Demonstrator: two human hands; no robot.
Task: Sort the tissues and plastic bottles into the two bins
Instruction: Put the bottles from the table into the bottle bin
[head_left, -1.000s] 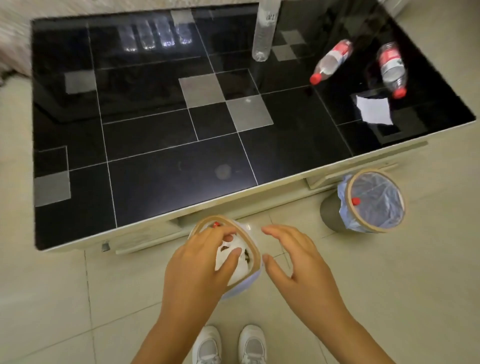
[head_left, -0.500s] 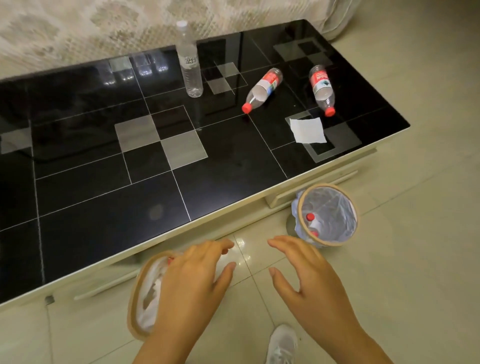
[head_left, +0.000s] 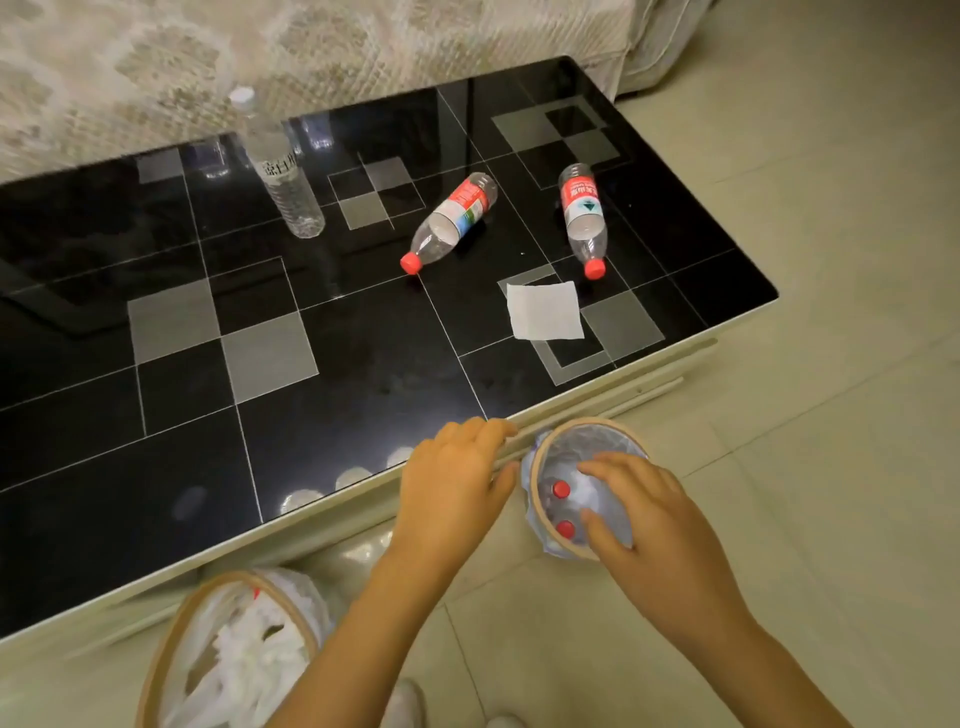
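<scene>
You have turned away from the bin with tissues (head_left: 234, 654), which is now at the lower left, and both hands are now at the bin with bottles (head_left: 582, 441). Your left hand (head_left: 457, 488) and right hand (head_left: 649, 514) are spread wide and hold nothing. One tissue (head_left: 545, 310), two lying bottles (head_left: 451, 221) (head_left: 583, 214) and a standing bottle (head_left: 278, 166) wait on the counter (head_left: 311, 441). I think you reach for them next.

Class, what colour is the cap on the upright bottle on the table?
White, unlike the red caps of the lying bottles. The upright bottle's cap shows best in the head view, though blurred.
</scene>
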